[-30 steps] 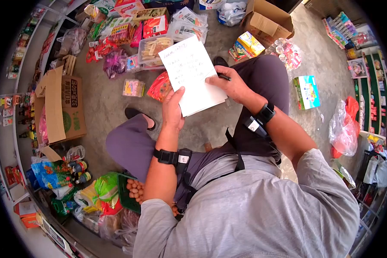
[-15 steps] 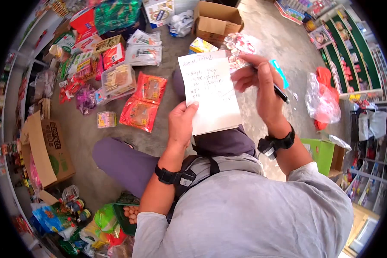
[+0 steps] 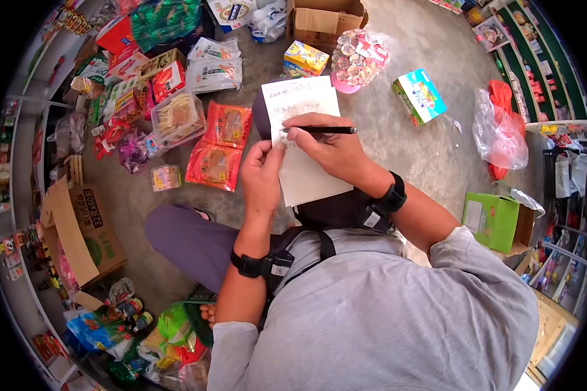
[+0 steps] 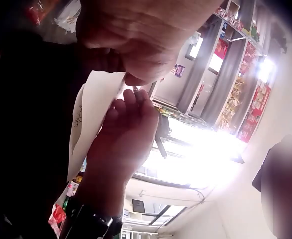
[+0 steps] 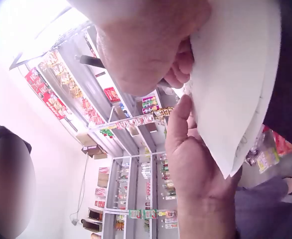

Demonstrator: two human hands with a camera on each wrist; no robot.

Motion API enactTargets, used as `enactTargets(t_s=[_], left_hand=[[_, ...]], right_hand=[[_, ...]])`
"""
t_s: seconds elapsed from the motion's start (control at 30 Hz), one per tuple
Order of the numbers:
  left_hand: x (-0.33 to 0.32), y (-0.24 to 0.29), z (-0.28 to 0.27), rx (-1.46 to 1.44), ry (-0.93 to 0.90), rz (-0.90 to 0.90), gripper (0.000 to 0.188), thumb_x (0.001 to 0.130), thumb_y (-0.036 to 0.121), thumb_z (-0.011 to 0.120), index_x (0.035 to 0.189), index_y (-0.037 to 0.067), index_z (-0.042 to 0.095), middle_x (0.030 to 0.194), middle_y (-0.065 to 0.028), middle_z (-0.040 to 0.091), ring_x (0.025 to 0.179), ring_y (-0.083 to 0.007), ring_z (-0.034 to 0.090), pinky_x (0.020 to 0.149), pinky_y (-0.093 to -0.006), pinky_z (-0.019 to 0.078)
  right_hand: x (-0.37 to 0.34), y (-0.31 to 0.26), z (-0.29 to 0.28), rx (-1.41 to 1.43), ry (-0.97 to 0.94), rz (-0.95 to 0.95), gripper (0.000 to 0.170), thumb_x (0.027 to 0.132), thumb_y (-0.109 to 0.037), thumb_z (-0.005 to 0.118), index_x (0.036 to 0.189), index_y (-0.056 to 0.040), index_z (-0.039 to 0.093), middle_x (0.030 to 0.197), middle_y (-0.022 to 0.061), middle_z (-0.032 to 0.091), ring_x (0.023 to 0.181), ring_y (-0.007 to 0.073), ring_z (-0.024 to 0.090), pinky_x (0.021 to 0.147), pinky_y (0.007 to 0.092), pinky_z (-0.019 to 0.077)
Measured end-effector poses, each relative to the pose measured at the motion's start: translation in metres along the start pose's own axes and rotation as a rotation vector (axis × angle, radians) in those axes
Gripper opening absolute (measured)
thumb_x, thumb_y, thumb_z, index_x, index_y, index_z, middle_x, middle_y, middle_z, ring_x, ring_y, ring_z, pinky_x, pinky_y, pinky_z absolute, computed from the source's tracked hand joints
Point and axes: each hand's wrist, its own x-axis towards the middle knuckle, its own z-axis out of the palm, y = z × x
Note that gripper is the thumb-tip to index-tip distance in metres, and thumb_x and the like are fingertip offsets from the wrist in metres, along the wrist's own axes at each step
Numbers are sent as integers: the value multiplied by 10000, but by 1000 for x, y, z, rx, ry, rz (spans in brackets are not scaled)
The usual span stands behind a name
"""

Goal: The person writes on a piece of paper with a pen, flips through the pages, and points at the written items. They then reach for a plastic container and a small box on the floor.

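Observation:
In the head view, white sheets of paper (image 3: 316, 179) with handwritten lines lie over the person's thigh. The left hand (image 3: 262, 176) grips their left edge, thumb on top. Across the upper sheet the right hand (image 3: 336, 151) pinches a black pen (image 3: 336, 130), its tip end close to the writing beside the left thumb. From the right wrist, the back sheets (image 5: 235, 74) show, with the left hand (image 5: 200, 174) around the edge. The fingers of the right hand (image 4: 123, 134) curl near the sheets in the left wrist view.
Red snack packs (image 3: 216, 146), a clear tub of sticks (image 3: 178, 117) and a small box (image 3: 166, 177) lie on the floor to the left. A blue-green box (image 3: 421, 96) and plastic bags (image 3: 499, 130) are to the right. Stocked shelves line both sides.
The right hand, lifted off to the right half a second ago, is now over the paper with the pen. The left hand's fingers have shifted along the sheet's edge.

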Motion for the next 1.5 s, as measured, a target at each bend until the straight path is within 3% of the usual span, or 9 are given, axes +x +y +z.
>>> enactTargets(t_s=[0.17,0.57,0.67,0.87,0.97,1.17,1.23,1.5], left_hand=[[13,-1,1,-68,22,-23,150,981,151,635,1029,10,652,903,-9,681,776,-46,594,690,-210,465],[18,-5,0,-70,8,22,123,972,105,633,1036,3,660,921,-16,693,780,-48,609,698,-205,476],[19,-7,-3,-43,-3,31,143,978,109,627,1058,-3,665,951,-27,698,796,-67,624,723,-220,497],[15,-2,-1,-85,23,10,136,967,89,620,1047,-16,653,924,-29,693,786,-57,613,701,-211,479],[13,-3,-4,-136,6,-12,150,965,79,608,1070,-20,648,950,-40,694,802,-74,627,724,-227,497],[7,-6,-9,-121,-33,-56,173,967,79,601,1107,-18,636,989,-53,697,827,-92,645,743,-245,518],[2,-3,-8,-129,-13,-94,181,958,76,616,1102,-32,625,979,-56,696,801,-80,633,704,-221,492],[0,-11,-9,-173,-28,-50,152,979,79,592,1094,-3,648,1001,-41,694,850,-85,633,772,-232,497]], right_hand=[[0,1,1,-12,39,-20,94,892,-32,682,982,-3,682,865,10,670,780,34,583,685,211,517],[0,0,2,-228,19,-120,87,866,-8,688,953,-4,681,847,21,668,741,50,589,655,229,509],[0,2,1,-184,-8,-117,95,863,-10,689,957,-4,680,853,28,677,737,58,595,653,238,511],[-2,-2,3,-91,117,-98,103,863,-23,692,963,-2,676,858,42,686,765,63,616,670,245,521],[-11,-9,-3,-176,67,-109,105,850,-21,695,953,-6,680,852,56,685,764,87,637,680,255,528],[-19,-4,-6,-330,26,-276,140,795,-18,721,933,-22,695,861,114,695,782,230,689,716,323,549],[-19,-4,-6,-346,10,-281,161,800,-4,718,959,-25,706,875,106,701,787,227,687,714,313,540],[-13,-7,-1,-411,-5,-315,181,805,-43,741,985,-64,728,879,107,716,801,268,693,722,352,551]])
